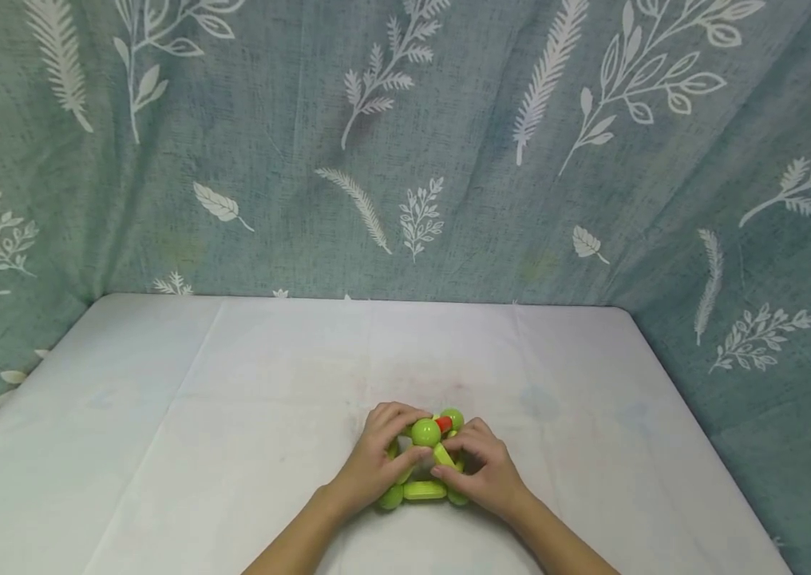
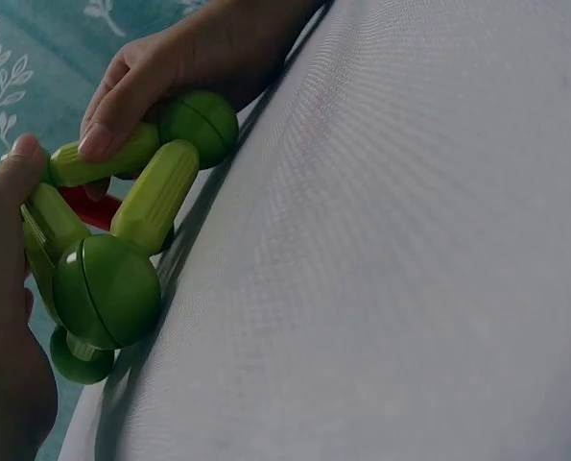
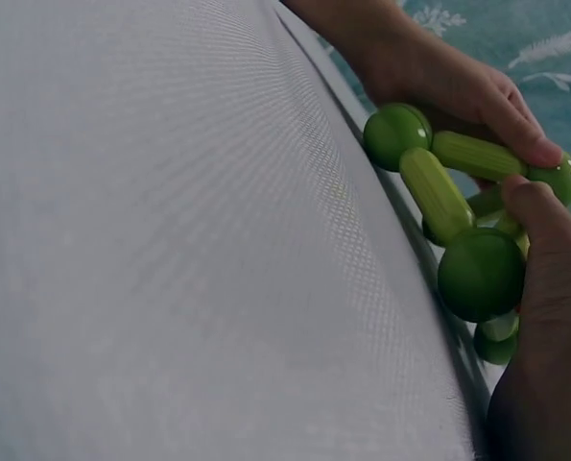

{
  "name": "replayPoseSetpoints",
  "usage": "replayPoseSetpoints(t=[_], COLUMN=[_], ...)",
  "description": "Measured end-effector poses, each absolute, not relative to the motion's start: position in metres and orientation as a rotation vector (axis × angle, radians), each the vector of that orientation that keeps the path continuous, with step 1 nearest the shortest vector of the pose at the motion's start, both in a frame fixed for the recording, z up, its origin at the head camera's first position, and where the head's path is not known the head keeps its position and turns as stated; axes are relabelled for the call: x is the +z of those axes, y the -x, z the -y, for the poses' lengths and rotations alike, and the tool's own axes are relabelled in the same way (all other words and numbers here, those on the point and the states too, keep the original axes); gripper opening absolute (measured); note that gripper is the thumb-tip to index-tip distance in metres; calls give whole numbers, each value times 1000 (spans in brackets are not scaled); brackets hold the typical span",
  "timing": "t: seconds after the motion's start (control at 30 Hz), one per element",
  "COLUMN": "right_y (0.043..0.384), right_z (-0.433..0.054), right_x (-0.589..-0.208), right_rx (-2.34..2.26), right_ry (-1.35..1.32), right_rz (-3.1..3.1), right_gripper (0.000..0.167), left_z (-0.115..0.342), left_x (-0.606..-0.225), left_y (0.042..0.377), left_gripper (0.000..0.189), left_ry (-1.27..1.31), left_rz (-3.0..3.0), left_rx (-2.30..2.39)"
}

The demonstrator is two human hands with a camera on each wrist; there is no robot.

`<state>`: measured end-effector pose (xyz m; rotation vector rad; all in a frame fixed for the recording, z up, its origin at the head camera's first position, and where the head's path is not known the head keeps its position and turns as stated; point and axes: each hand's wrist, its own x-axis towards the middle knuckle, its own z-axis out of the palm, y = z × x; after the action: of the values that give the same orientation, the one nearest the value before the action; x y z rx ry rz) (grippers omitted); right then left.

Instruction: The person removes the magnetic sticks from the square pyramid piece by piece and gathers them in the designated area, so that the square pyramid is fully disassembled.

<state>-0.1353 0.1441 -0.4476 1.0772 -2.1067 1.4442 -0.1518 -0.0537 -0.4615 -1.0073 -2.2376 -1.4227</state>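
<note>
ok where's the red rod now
In the head view, low and just right of centre, the red rod lies between two green balls, flanked by the left hand and right hand.

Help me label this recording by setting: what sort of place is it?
Probably an indoor, curtained-off tabletop workspace: leaf-patterned teal fabric rises behind and beside a white-covered table, where a mostly green ball-and-rod construction is being handled.

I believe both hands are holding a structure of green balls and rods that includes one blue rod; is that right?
The structure includes a red rod, not a blue one, as the head view shows; the rest of your statement is right.
</note>
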Motion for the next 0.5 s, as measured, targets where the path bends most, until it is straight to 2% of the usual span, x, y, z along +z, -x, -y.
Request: replayPoseSetpoints(t=[0.4, 0.5], right_y=[138, 138], right_z=[-143, -143], right_x=[-449, -448], right_rx=[1461, 1470], right_ry=[-1080, -1102], right_rz=[2040, 2029], right_gripper=[31, 31], left_z=[51, 52], left_x=[-461, -450], left_y=[151, 145], left_gripper=[38, 36], left_ry=[983, 971], left_rz=[2226, 2242], left_rx=[-1607, -1658])
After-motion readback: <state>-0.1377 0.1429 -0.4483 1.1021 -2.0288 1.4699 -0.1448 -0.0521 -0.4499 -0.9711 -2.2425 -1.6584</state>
